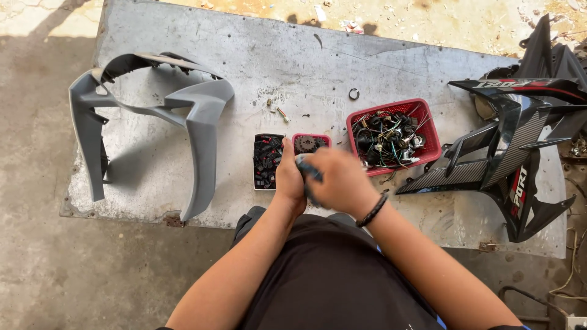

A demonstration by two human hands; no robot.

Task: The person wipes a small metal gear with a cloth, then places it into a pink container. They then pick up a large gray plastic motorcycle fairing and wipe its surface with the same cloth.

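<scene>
A grey plastic fairing panel [183,110] is seen lying at the far left of the metal slab [257,55], untouched. Right of it, a few loose small bits [278,111] are scattered on the slab, apart from everything else. Nearer the middle, a small white tray of black clips [266,160] is set just beside a small red tray [312,142] in which a toothed sprocket is held. The left hand [289,177] is closed around a small dark blue-grey part [306,168], directly in front of those two trays; the right hand [339,183] is blurred and clamped over the same part, a dark bead bracelet [372,211] worn at its wrist. The part is mostly hidden between the hands, so its kind cannot be told. Further right, a red basket [428,131] full of tangled wiring and connectors is seen, with a small black ring [354,93] lying behind it. At far right, black-and-red fairing pieces [513,153] are laid on the slab. Progress is judged as mid-way: parts appear already sorted into trays, one part being worked in hand, panels left untouched.
</scene>
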